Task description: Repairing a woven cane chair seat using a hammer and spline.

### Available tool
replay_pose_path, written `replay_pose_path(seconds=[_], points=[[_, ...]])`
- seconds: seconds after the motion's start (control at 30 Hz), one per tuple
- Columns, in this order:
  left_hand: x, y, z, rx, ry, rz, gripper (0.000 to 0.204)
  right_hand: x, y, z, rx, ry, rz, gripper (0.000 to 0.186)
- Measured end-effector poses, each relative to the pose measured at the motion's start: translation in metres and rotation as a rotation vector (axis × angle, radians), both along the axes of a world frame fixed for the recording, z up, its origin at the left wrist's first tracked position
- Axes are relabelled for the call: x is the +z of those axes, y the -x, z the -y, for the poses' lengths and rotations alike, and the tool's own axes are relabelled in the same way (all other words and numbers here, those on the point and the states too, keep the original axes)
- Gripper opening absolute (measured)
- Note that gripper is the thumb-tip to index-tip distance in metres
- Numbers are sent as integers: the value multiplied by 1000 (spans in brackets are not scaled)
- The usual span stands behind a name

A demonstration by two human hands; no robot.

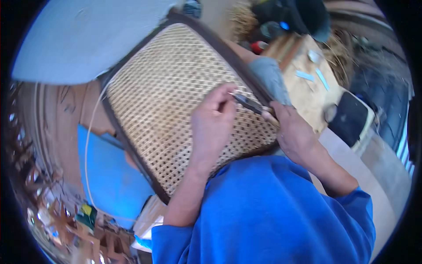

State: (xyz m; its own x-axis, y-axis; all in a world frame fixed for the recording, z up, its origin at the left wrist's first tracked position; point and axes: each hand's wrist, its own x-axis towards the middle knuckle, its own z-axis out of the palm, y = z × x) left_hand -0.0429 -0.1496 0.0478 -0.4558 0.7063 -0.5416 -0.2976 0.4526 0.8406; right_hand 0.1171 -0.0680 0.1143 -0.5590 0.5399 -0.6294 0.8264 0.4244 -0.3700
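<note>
A woven cane panel [176, 88] in a dark wooden frame [132, 152] rests tilted across my lap. My right hand [293, 130] grips a short hand tool [249, 104] with a dark tapered metal end, held over the panel's right side. Blur hides whether it is a knife or another pointed tool. Close to its tip, my left hand [213, 121] is closed over the weave, thumb and forefinger pinched together. What those fingers hold, if anything, is too small to make out. From the frame's left edge hangs a long pale cane strand [88, 154], looping downward.
A blue panel [110, 171] lies at the left, near wood scraps at the lower left. A pale blue surface [88, 39] fills the upper left. To the right, a wooden board [307, 83] bears small light-blue strips, beside a dark-topped pad [351, 119]. A black bucket [303, 20] stands behind.
</note>
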Motion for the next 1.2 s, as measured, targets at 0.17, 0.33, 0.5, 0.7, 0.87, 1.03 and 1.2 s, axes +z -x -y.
replay_pose_path(seconds=[0.17, 0.33, 0.5, 0.7, 0.87, 1.03, 1.2], points=[[-16, 16, -2, -63, 38, -158, 20, -11, -65, -28, -534, -82, 40, 31], [-11, 47, 7, 59, 212, -86, 22, -97, -187, -37, -598, -345, 361, 36], [-46, 89, 35, 310, 143, -203, 23, -127, -195, 0, -210, -758, 143, 42], [-79, 161, 38, 370, 103, -372, 21, -170, -214, 38, -650, -40, -170, 41], [-107, 212, 28, 488, 28, -424, 19, -129, -170, -20, -469, -570, -94, 38], [-123, 235, 18, 456, 66, -662, 18, 1, 48, -58, -457, 289, -483, 51], [-134, 241, 6, 471, 20, -770, 18, -54, 125, -51, 15, 245, -225, 30]])
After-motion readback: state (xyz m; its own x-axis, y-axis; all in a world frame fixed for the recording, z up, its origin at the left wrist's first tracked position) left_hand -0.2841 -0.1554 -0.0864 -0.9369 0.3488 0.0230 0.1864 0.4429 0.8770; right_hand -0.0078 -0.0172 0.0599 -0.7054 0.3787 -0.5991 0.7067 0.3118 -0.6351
